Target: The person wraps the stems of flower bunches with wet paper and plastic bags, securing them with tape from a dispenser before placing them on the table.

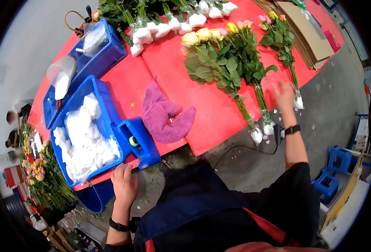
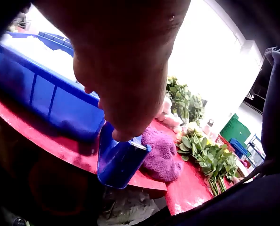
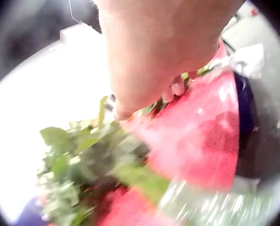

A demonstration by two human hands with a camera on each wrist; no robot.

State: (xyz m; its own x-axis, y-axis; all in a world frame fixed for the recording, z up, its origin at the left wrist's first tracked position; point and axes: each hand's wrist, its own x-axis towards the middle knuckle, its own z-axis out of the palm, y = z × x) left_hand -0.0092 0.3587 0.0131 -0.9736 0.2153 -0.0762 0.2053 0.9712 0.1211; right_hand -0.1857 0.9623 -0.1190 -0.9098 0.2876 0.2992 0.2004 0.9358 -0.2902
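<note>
My right hand [image 1: 283, 95], blurred, reaches over the red table between two bunches of roses. The bunch [image 1: 252, 63] to its left has yellow and pink heads; the one [image 1: 284, 48] to its right has its stem end in a white wrapped pad [image 1: 298, 102]. In the right wrist view, leaves [image 3: 78, 169] lie beside this hand [image 3: 154, 70], its fingers partly hidden behind the wrist. My left hand [image 1: 124, 182] hangs with loose fingers at the table edge, below a blue tub [image 1: 59, 156] of white wadding [image 1: 86, 138] and near a small blue holder [image 1: 145, 145].
A purple cloth [image 1: 166, 113] lies mid-table, left of another bunch of roses [image 1: 217, 67]. More wrapped stems [image 1: 151, 31] line the far side. Cardboard sheets [image 1: 305, 31] sit at the far right. A black cable [image 1: 240, 147] hangs below the table edge.
</note>
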